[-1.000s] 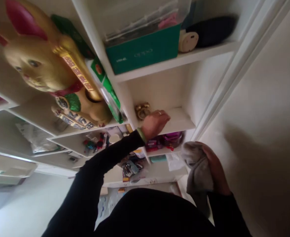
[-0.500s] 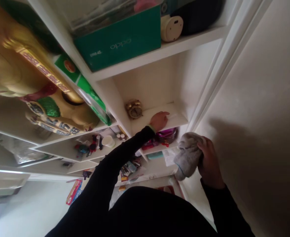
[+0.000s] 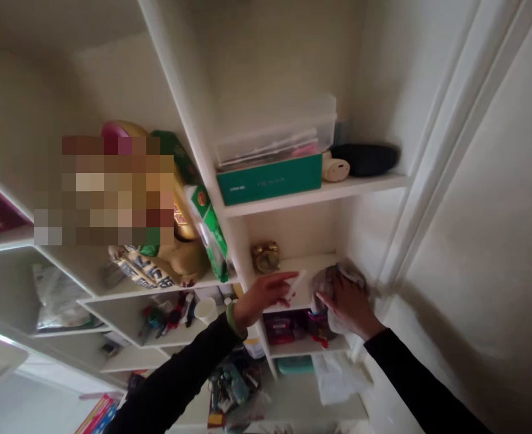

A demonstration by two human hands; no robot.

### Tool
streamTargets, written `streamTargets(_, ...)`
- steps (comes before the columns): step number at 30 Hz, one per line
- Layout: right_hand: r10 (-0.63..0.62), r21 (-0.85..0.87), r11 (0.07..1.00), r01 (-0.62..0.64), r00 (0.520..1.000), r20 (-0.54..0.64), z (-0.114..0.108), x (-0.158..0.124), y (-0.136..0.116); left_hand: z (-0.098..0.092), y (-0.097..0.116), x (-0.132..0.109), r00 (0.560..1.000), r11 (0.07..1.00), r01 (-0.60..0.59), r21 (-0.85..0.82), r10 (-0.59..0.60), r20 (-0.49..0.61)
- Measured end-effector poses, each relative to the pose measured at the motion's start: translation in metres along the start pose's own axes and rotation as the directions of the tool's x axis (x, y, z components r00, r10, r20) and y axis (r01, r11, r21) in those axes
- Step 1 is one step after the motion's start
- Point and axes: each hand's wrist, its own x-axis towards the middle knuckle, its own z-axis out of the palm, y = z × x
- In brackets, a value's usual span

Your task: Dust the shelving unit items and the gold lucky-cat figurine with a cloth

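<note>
My left hand [image 3: 266,295] is in front of the middle shelf, fingers closed on a small flat white object [image 3: 298,282] whose kind I cannot make out. A bundled grey cloth [image 3: 351,274] lies under my right hand [image 3: 350,304], at the right end of that shelf. The fingers of this hand are bent over the cloth and press it at the shelf's edge. Behind my left hand, a brass twin-bell alarm clock [image 3: 266,258] stands toward the shelf's left side.
Above is a shelf with a teal box [image 3: 270,179], a white cylindrical device [image 3: 336,169] and a black case [image 3: 368,159]. Purple and red items [image 3: 288,325] fill the shelf below. To the left sit a partly blurred gold figure [image 3: 184,262] and a green packet [image 3: 212,232]. A wall [image 3: 487,241] bounds the right.
My right hand has brought the grey cloth from beside the wall onto the shelf. My left hand has lifted off the shelf and moved left with the white object. The view has tilted up.
</note>
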Motion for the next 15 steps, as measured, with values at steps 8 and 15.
streamTargets(8, 0.077, -0.009, 0.997, -0.076, 0.989, 0.123, -0.012, 0.084, -0.017, 0.013, 0.061, -0.046, 0.988, 0.988, -0.149, 0.048, 0.146, 0.046)
streamTargets(15, 0.121, 0.005, 0.992, -0.123, 0.984, 0.13, -0.016, 0.083, -0.027, 0.046, 0.134, -0.044, 0.914, 0.846, -0.398, 0.355, 0.331, 0.237)
